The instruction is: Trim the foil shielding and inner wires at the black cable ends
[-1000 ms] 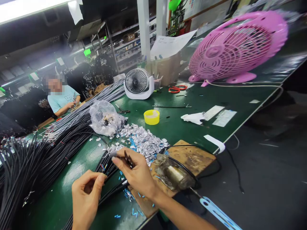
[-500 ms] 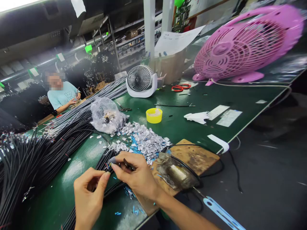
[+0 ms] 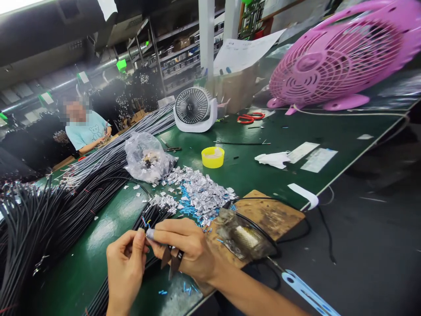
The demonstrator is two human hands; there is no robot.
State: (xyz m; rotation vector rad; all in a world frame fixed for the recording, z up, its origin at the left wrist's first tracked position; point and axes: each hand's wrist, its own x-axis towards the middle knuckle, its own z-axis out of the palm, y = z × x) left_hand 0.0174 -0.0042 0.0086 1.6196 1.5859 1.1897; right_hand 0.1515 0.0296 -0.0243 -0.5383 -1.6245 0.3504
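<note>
Head view, lower middle: coloured wires poke up from the pinching left hand; just right, the right hand clasps dark snips.

The left hand pinches what seems a cable end; the right hand holds a dark tool.

Left hand pinched, right hand curled, close together

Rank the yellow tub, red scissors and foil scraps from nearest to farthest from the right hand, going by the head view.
From the right hand:
1. Foil scraps: just beyond the hand.
2. Yellow tub: past the scraps.
3. Red scissors: farther back, right of the tub.
</note>
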